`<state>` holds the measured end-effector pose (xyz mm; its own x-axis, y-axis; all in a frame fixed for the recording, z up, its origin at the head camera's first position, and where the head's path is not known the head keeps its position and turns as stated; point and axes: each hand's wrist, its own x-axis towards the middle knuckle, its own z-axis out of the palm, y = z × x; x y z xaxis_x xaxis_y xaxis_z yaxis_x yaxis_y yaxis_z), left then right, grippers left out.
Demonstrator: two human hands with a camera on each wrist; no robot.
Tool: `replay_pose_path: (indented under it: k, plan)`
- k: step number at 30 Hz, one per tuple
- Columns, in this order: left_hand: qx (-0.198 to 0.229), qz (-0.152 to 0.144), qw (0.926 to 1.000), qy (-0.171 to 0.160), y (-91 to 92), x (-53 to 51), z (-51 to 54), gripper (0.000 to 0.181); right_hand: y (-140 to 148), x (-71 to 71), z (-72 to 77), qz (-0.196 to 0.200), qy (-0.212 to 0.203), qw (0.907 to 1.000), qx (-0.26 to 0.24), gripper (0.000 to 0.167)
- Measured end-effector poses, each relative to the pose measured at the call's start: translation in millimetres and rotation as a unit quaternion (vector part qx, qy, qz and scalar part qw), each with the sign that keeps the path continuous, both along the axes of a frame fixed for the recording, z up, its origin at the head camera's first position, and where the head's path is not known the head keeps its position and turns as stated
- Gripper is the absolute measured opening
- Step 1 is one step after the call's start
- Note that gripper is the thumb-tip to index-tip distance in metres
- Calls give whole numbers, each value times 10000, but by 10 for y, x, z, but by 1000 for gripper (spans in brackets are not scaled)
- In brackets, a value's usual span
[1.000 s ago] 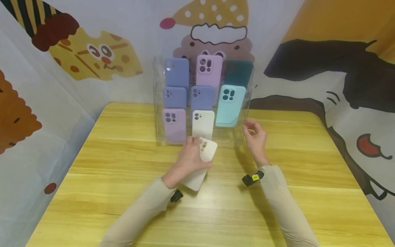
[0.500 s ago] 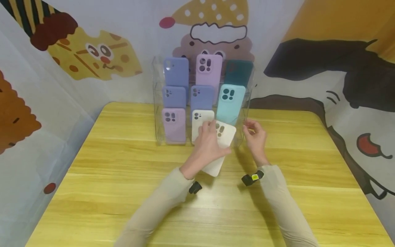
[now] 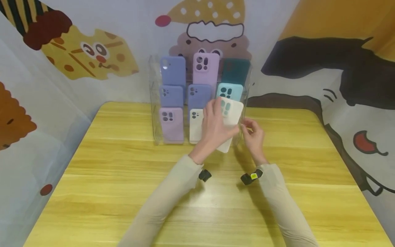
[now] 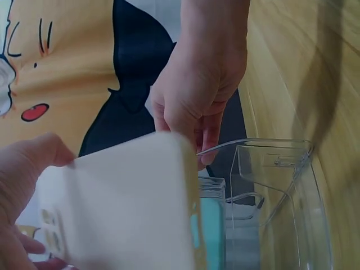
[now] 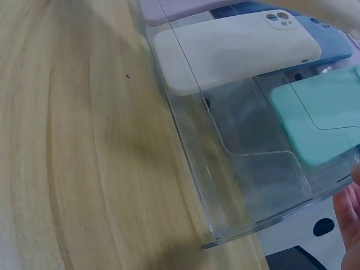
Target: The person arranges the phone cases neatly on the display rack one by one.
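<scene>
In the head view my left hand [image 3: 213, 132] grips a white phone case [image 3: 235, 115] by its sides, camera cutouts upward. The case hangs tilted before the right column of a clear acrylic display rack [image 5: 264, 185], partly covering an aqua phone case [image 3: 232, 89]. My right hand [image 3: 253, 139] pinches the right side edge of the rack with thumb and fingers. Another white phone case [image 5: 236, 53] leans in the front tier's middle, beside a lilac phone case [image 3: 172, 128]. The right wrist view shows bare acrylic at the front tier's right end.
Higher tiers hold blue cases [image 3: 172, 72], a larger lilac case [image 3: 206, 73] and a dark teal case [image 3: 236, 72]. The rack stands near the back of a wooden table [image 3: 123, 164]. A cartoon-printed cloth [image 3: 129, 20] hangs close behind.
My left hand has carried the white phone case up and right, from before the middle column to before the right one. The right hand has stayed at the rack's edge.
</scene>
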<state>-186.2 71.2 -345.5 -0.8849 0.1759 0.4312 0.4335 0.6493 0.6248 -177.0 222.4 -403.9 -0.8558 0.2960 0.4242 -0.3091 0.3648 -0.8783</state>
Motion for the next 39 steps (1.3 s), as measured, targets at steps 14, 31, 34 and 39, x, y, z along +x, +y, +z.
replay_pose_path:
  k: [14, 31, 34, 39]
  plan:
    - [787, 194, 9785, 1896, 294, -261, -208, 91, -11, 21, 5, -166, -76, 9997, 158, 22]
    - [664, 724, 9672, 2342, 461, -324, -526, 91, 140, -146, -286, -235, -241, 9991, 240, 24]
    - [641, 775, 9701, 2211, 468, -315, -576, 92, 149, -159, -307, -261, -261, 9991, 231, 24]
    - [612, 847, 9747, 1976, 471, -299, -643, 95, 90, -106, -215, -235, -215, 9991, 269, 22]
